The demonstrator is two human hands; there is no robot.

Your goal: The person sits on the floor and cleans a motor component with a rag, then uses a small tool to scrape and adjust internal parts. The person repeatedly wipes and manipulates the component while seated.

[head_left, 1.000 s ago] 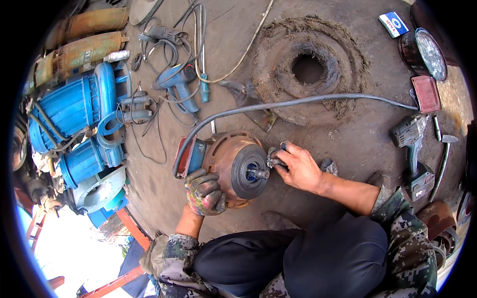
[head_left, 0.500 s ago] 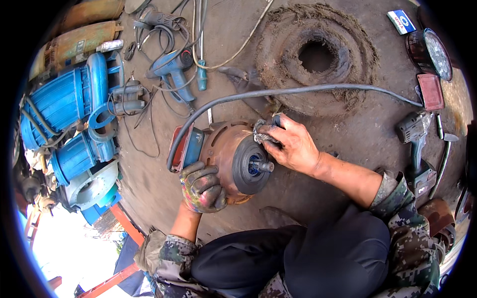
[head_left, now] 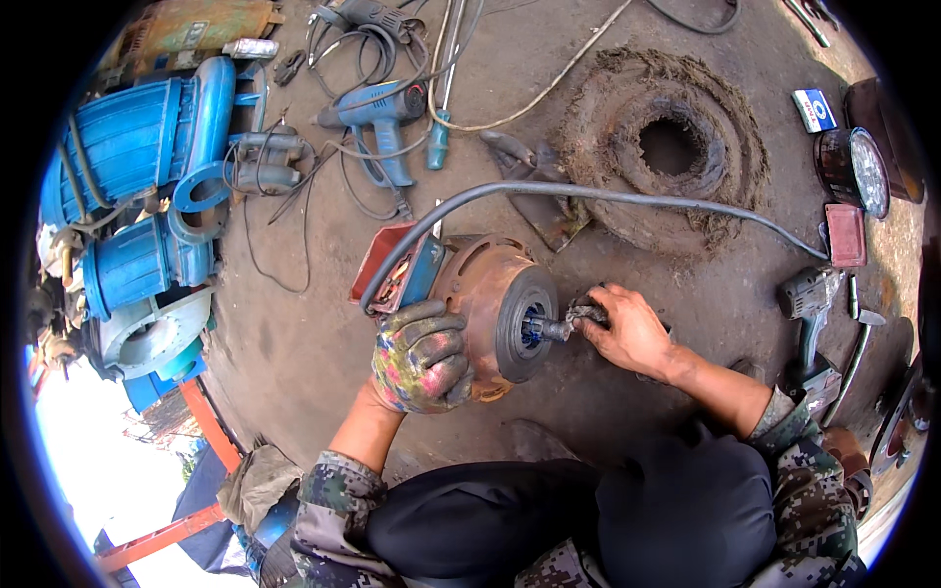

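My left hand [head_left: 421, 355], in a stained patterned glove, curls its fingers against the rusty motor [head_left: 483, 304], just below its red-and-blue terminal box [head_left: 424, 267]. A thick grey cable [head_left: 549, 191] rises from the box and arches away to the right. The motor lies on its side, its dark end ring and steel shaft [head_left: 557, 331] facing right, with blue showing inside the ring. My bare right hand [head_left: 620, 328] pinches a dirty crumpled rag [head_left: 588, 313] at the tip of the shaft.
Blue pumps [head_left: 123, 147] crowd the left. A heat gun [head_left: 377, 122], an angle grinder [head_left: 377, 22] and tangled cords lie behind the motor. A dirty ring-shaped casting [head_left: 720, 142] sits at the upper right. An impact wrench [head_left: 809, 309], a hammer [head_left: 863, 323] and cans [head_left: 851, 171] line the right.
My right hand and rag moved up to the ring's upper rim, then down and right to the shaft tip. The motor appears turned slightly, with more of the box's inside showing.
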